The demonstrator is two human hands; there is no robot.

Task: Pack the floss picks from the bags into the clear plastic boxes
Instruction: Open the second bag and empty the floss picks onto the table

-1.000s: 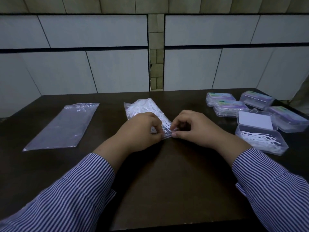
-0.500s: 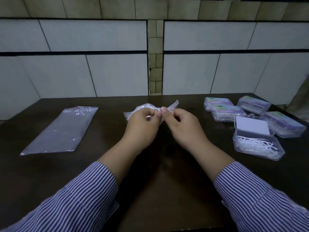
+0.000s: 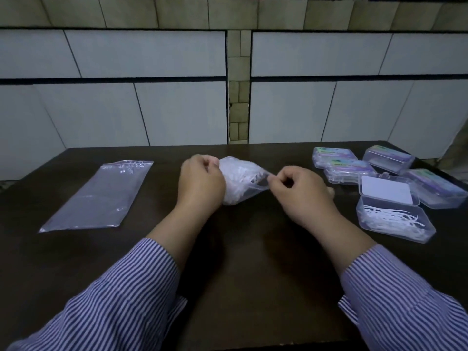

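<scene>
dark table (image 3: 240, 262) against tiled wall (image 3: 177, 110); left hand (image 3: 201, 183) and right hand (image 3: 301, 193) raised, fingers pinching floss bag (image 3: 240, 181).

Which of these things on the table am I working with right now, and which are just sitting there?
In use:
left hand and right hand, pinching the bag of floss picks
open box, partly filled

Idle:
flat empty bag
four closed boxes
</scene>
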